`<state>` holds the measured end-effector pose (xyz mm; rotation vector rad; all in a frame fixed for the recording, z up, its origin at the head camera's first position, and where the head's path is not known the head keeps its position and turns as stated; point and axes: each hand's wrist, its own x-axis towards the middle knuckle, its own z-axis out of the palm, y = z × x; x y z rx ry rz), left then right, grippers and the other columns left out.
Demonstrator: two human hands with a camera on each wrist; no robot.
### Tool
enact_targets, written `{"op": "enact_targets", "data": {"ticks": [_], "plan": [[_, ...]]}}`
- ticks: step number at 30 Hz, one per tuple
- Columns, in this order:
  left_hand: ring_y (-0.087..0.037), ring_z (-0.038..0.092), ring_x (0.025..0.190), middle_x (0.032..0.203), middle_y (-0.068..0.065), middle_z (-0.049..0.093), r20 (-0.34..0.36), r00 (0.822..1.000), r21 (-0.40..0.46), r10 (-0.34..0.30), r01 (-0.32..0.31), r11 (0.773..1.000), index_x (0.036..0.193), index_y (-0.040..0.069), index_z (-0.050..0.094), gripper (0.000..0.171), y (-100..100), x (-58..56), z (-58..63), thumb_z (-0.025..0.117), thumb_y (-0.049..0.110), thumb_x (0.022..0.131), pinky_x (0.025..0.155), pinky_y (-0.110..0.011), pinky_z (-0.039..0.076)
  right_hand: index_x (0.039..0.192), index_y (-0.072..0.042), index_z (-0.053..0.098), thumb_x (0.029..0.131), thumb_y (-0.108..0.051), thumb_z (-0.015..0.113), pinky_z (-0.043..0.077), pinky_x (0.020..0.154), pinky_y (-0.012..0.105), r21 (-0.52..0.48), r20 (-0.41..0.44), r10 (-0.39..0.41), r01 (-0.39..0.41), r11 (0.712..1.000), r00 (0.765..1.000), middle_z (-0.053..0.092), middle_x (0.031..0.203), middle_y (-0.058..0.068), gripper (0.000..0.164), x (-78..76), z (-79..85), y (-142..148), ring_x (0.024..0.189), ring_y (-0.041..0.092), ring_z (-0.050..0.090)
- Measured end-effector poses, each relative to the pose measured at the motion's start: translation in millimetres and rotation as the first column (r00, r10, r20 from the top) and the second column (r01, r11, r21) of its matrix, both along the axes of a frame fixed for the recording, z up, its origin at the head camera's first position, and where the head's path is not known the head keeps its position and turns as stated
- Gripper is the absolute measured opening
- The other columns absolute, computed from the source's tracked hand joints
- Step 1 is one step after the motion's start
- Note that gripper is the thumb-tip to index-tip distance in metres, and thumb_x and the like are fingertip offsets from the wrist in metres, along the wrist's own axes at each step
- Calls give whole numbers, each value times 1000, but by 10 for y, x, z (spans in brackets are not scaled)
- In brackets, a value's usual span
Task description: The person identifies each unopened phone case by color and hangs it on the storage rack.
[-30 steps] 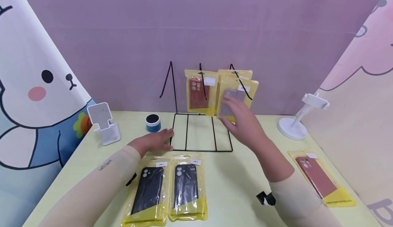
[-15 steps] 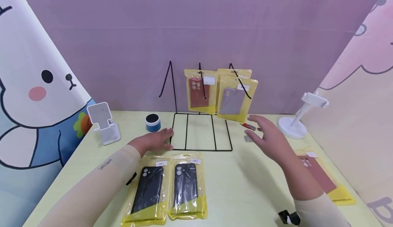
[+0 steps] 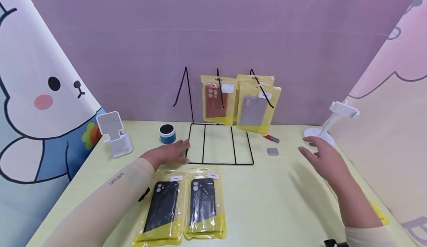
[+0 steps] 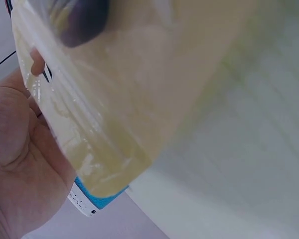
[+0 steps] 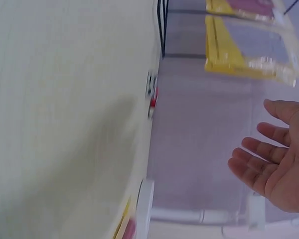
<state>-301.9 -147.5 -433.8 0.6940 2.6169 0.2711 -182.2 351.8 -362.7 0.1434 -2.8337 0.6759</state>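
A black wire display rack [image 3: 218,163] stands near the back of the table. On its middle hook hangs a yellow bag with a red phone case [image 3: 215,108]. From the right hook hang two bags, one behind the other, the front one holding a purple phone case [image 3: 252,111]. My left hand [image 3: 170,153] rests at the left wire of the rack's base, fingers extended. Two bagged black phone cases [image 3: 161,206] lie before it. My right hand [image 3: 328,163], empty with fingers spread, is in the air at the right, hiding most of another bagged case [image 3: 380,213].
A blue and white round jar [image 3: 167,134] stands left of the rack, with a white phone stand [image 3: 116,135] farther left. Another white stand [image 3: 343,110] is behind my right hand. A red-handled tool [image 3: 271,138] and small grey block [image 3: 272,151] lie right of the rack.
My right hand has drawn away from the hanging purple-case bag, moving right and towards the table's right edge. The tool and grey block have come into view. My left hand stays put.
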Motion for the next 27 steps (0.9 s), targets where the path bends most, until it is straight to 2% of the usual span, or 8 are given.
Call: {"op": "enact_targets", "data": {"ticks": [7,14,19,25,27], "plan": [[-34,11,151,165,-13,9,-4,1000,6,0,1,1000,158,12,17,80,-3,13,-10,54,50,97,121,-51,20,140,0,44,100,-52,46,44,82,65,98,119,-97,85,992,988,54,130,34,65,-16,-43,453,112,54,54],[-36,12,151,165,-15,10,-15,1000,-8,-16,16,1000,158,10,18,80,-13,14,0,54,49,98,120,-52,21,135,16,37,100,-55,41,42,84,69,224,265,-152,93,970,952,47,126,45,79,-87,-213,962,113,63,46],[-35,12,151,165,-14,9,-2,1000,-8,-4,4,1000,158,11,17,80,3,20,2,54,49,98,120,-52,20,131,22,34,98,-60,42,43,85,69,268,378,-198,98,958,904,45,124,48,89,-100,-336,1211,111,65,44],[-34,10,152,165,-13,9,0,1000,-10,-8,8,1000,158,11,16,80,25,25,-22,53,49,98,121,-51,20,132,24,28,93,-67,45,43,86,68,234,487,-207,102,967,849,47,120,46,100,-91,-417,1342,108,62,46],[-33,10,152,165,-12,8,0,1000,-11,-7,7,1000,158,11,16,80,29,30,-21,53,49,98,121,-50,20,135,24,23,91,-69,47,43,86,67,195,546,-199,108,975,813,50,114,42,105,-91,-445,1357,103,57,49]]}}
